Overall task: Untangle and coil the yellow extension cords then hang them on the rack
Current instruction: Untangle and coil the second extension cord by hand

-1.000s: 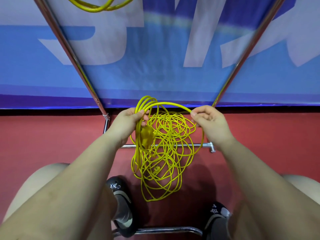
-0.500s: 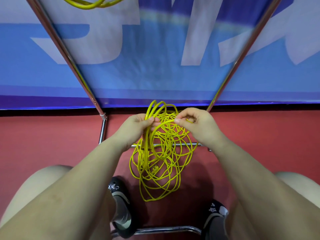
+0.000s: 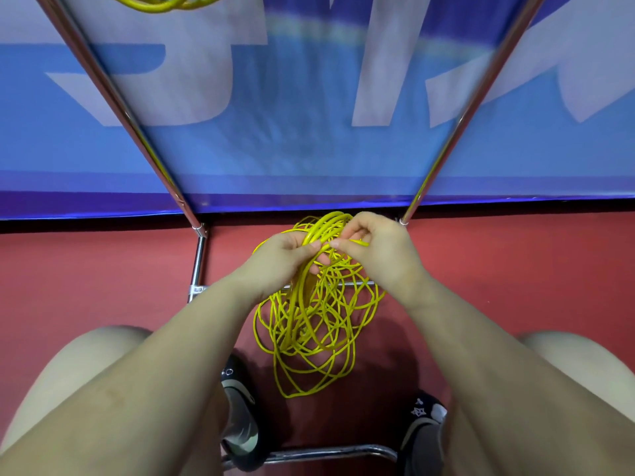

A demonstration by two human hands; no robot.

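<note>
Left hand [image 3: 281, 259] grips gathered loops of yellow cord [image 3: 309, 324] at frame centre; my right hand [image 3: 374, 249] pinches strand just beside it. Tangle hangs below both hands over red floor [image 3: 86, 276]. Chrome rack [image 3: 137, 118] poles rise to upper corners against blue banner [image 3: 292, 132]. Second cord [image 3: 161, 3] hangs at top left. Dark shoes [image 3: 240, 417] at bottom.

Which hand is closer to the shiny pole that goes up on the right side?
Right. The right hand sits just beside the foot of the right pole, pinching the yellow cord. The left hand grips the cord farther away, toward the middle.
</note>
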